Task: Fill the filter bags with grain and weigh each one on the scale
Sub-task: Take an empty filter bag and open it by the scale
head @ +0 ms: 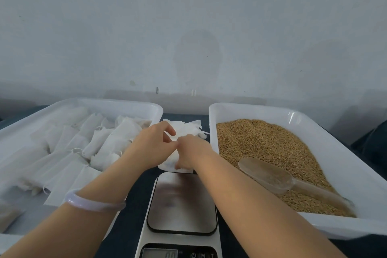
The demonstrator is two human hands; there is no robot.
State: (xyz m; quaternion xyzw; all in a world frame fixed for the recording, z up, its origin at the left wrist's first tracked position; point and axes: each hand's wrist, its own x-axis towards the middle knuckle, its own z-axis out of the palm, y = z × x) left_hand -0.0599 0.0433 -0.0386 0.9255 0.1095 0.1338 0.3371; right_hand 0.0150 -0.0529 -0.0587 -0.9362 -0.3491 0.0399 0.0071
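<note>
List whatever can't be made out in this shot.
Scale display: head view, blurred and cut by the bottom edge; reading illegible.
Filter bag: the left hand and right hand, both gripping it, cover its mouth; open or filled, unclear.
Scoop: translucent and blurred; whether it holds grain is unclear.
Left tray: near end runs off the left edge.

Mid-frame, the left hand (152, 142) and right hand (188, 153) meet, both pinching a white filter bag (168, 165) at the near edge of a loose pile of bags (188, 125), just beyond the scale (181, 203) at lower centre. At the left a white tray (117, 104) holds stuffed bags (100, 142). At the right a second tray (293, 114) holds brown grain (261, 138) with a clear scoop (268, 174) lying on it.
</note>
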